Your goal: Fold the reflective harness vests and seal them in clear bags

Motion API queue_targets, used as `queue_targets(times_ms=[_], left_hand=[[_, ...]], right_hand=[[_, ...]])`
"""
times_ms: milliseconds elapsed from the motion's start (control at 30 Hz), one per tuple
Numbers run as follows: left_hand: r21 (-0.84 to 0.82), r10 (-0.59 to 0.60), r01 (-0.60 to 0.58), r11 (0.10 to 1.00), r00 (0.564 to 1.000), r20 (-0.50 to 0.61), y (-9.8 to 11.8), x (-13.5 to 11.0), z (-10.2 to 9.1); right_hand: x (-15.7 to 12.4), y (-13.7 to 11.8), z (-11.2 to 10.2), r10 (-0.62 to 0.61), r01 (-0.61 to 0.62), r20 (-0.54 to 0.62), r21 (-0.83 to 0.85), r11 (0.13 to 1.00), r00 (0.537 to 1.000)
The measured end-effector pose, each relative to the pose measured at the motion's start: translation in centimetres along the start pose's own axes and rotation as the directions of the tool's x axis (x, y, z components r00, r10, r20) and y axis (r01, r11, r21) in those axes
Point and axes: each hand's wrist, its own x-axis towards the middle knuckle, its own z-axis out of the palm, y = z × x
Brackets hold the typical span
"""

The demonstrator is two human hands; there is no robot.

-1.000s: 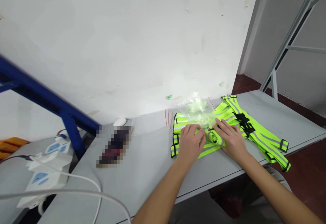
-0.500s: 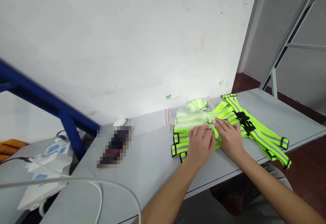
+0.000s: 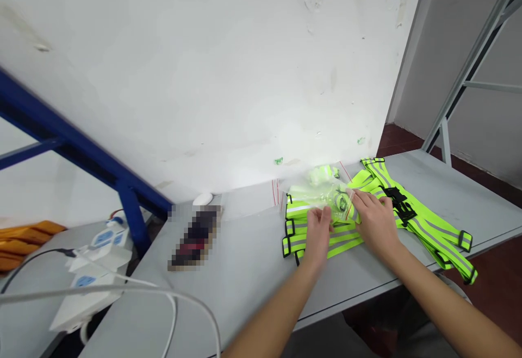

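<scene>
Rolled reflective strap [image 3: 341, 201] lies between the left hand [image 3: 318, 233], fingertips drawn together, and the right hand [image 3: 376, 223], fingers bent over the mouth of a clear bag [image 3: 321, 194] that seems to hold it; whether either hand grips I cannot tell. Bagging looks the step in hand; the next move calls for easing the roll fully in. Flat straps [image 3: 434, 221] spread beneath and right of the hands, another roll [image 3: 322, 174] beyond.

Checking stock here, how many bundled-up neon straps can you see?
2: one bundle beside the right hand, another bundle near the wall; the loose straps may hide more.
</scene>
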Motion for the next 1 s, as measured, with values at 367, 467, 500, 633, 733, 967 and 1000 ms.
queue_targets(times_ms=[367, 467, 500, 633, 733, 967, 1000], left_hand=[[-0.378, -0.386, 0.441, 0.814, 0.897, 0.215, 1.2, -0.6, 0.6], [-0.427, -0.471, 0.512, 0.745, 0.858, 0.207, 1.3, -0.2, 0.1], [-0.443, -0.5, 0.528, 0.725, 0.845, 0.189, 1.3, 0.0, -0.1], [-0.482, -0.524, 0.523, 0.703, 0.839, 0.146, 1.9, 0.7, -0.8], [-0.486, -0.475, 0.543, 0.685, 0.838, 0.267, 2.3, 0.8, -1.2], [-0.441, -0.382, 0.566, 0.697, 0.813, 0.44, 2.0, -0.2, -0.8], [-0.435, -0.383, 0.589, 0.681, 0.793, 0.475, 1.9, -0.4, -0.7]], right_hand=[[1.8, -5.8, -1.0, -0.069, 0.109, 0.156, -0.264, 0.958, 0.985], [2.3, -6.5, -1.1, -0.101, 0.158, 0.214, -0.273, 0.949, 0.972], [2.3, -6.6, -1.4, -0.133, 0.188, 0.22, -0.25, 0.95, 0.966], [1.4, -5.4, -3.8, -0.324, 0.325, 0.175, 0.026, 0.945, 0.93], [0.4, -2.9, -4.7, -0.377, 0.35, 0.111, 0.208, 0.914, 0.919], [-1.5, 0.3, -0.3, -0.356, 0.378, -0.132, 0.258, 0.889, 0.925], [-1.6, 0.0, 0.2, -0.313, 0.346, -0.165, 0.229, 0.91, 0.935]])
